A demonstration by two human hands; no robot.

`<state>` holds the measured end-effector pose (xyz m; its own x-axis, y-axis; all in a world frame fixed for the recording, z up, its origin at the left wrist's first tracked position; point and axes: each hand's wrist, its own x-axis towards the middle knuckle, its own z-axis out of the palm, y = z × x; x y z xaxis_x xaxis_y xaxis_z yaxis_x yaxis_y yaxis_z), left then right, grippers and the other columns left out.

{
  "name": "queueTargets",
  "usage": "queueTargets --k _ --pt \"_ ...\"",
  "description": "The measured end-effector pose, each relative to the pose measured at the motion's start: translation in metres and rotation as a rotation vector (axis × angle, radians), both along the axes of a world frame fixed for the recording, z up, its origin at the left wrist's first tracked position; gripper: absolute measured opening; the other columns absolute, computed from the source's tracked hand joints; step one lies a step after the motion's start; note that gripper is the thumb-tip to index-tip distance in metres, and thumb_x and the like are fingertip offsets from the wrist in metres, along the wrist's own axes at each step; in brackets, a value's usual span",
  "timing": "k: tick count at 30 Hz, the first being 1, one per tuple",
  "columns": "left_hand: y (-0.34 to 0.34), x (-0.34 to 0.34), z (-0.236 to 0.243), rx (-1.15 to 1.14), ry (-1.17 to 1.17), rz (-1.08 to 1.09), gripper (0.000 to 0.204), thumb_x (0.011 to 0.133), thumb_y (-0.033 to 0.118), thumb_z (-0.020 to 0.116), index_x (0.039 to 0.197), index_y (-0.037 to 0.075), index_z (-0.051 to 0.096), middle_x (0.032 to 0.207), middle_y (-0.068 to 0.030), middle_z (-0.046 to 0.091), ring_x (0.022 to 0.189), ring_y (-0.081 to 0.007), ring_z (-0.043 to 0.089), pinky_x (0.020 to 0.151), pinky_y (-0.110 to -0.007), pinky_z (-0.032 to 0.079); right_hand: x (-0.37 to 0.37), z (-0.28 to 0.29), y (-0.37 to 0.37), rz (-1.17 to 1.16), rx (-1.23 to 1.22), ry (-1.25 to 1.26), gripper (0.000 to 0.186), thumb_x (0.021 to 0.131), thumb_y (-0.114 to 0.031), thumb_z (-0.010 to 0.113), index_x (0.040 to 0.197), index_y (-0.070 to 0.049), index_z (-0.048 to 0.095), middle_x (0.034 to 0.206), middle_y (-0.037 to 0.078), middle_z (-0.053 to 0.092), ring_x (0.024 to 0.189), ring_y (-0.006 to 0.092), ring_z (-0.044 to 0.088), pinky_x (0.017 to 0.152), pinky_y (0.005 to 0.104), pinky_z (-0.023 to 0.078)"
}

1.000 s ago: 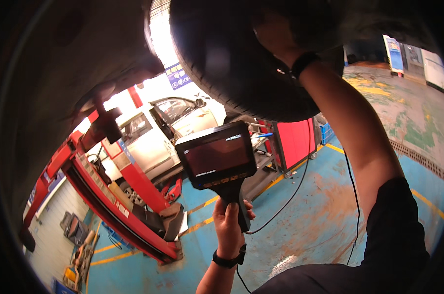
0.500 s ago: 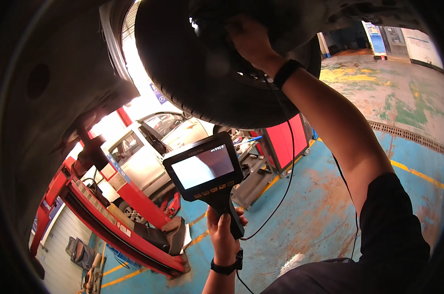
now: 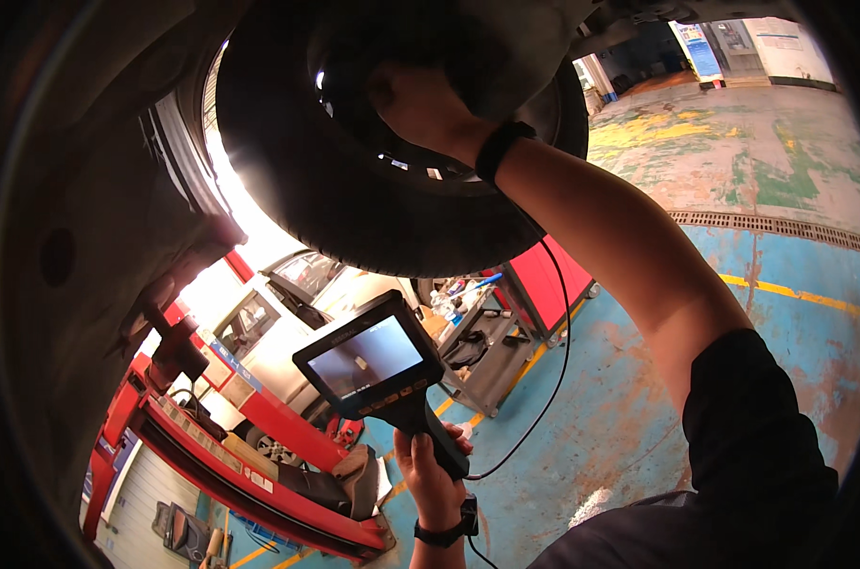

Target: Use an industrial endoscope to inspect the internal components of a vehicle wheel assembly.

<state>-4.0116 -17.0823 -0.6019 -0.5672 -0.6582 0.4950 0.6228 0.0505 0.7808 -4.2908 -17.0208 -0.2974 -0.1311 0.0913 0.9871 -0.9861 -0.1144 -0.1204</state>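
My left hand (image 3: 432, 479) is wrapped round the handle of a borescope (image 3: 369, 362), a black hand-held unit with a lit screen and a row of buttons. The screen gives a blurred bluish and brownish picture. From the handle's foot a thin black cable (image 3: 567, 327) loops up to my right forearm. My right hand (image 3: 428, 109) reaches into the shadowed inner side of a raised car wheel (image 3: 354, 228). Its fingers look curled, but shadow hides what they hold. The cable's far end is out of sight there too.
Dark car underbody (image 3: 69, 237) hangs close on the left. Below it runs a red lift arm (image 3: 259, 479). A grey tool cart (image 3: 491, 370) and a red cabinet (image 3: 548, 284) stand beyond the wheel, near a white car (image 3: 287, 341). A drain grate (image 3: 771, 226) crosses the floor.
The wheel and my right hand now appear further left in view, and the borescope sits slightly lower and left. Its screen has gone from mostly white to a darker picture.
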Motion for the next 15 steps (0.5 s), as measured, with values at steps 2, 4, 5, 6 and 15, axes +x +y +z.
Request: queueTargets --k 2,4,5,6,15 --pt "-0.001 0.001 0.0 -0.042 -0.038 0.026 0.05 0.096 0.038 0.059 0.131 0.005 0.048 0.085 -0.0112 0.059 0.069 -0.0192 0.058 0.058 -0.032 0.051 0.005 0.0 -0.001 -0.052 0.048 0.045 0.023 0.092 -0.02 0.056 0.104 -0.004 0.066 0.096 0.02 0.069 0.091 0.0365 0.067 0.082 0.0427 0.055" --pt "0.002 -0.002 0.0 -0.021 -0.026 0.038 0.049 0.096 0.037 0.059 0.131 0.005 0.048 0.086 -0.0111 0.059 0.069 -0.0192 0.059 0.059 -0.032 0.052 0.001 -0.004 -0.008 -0.296 0.092 0.179 0.022 0.091 -0.017 0.055 0.105 -0.004 0.067 0.098 0.017 0.069 0.094 0.0335 0.067 0.082 0.0418 0.055" --pt "0.004 -0.006 0.001 -0.007 -0.02 0.043 0.048 0.096 0.036 0.058 0.131 0.005 0.048 0.087 -0.011 0.059 0.07 -0.0192 0.059 0.059 -0.032 0.052 -0.009 -0.001 -0.006 -0.52 0.104 0.293 0.022 0.09 -0.015 0.055 0.105 -0.004 0.067 0.099 0.015 0.068 0.096 0.0316 0.067 0.082 0.0414 0.055" --pt "0.007 -0.013 0.002 0.001 -0.025 -0.007 0.044 0.097 0.032 0.056 0.131 0.005 0.048 0.087 -0.0107 0.059 0.073 -0.0203 0.062 0.059 -0.033 0.053 -0.022 0.0 -0.003 -0.741 0.118 0.414 0.022 0.09 -0.014 0.055 0.105 -0.005 0.067 0.101 0.013 0.068 0.098 0.0297 0.067 0.081 0.041 0.056" --pt "-0.011 -0.003 -0.005 -0.039 0.071 -0.164 0.031 0.097 0.02 0.059 0.122 0.003 0.05 0.091 -0.0134 0.064 0.072 -0.0187 0.065 0.065 -0.031 0.055 0.008 0.005 -0.003 -0.113 0.026 0.117 0.025 0.093 -0.016 0.052 0.107 -0.003 0.068 0.105 0.019 0.069 0.102 0.0383 0.064 0.091 0.0447 0.05"
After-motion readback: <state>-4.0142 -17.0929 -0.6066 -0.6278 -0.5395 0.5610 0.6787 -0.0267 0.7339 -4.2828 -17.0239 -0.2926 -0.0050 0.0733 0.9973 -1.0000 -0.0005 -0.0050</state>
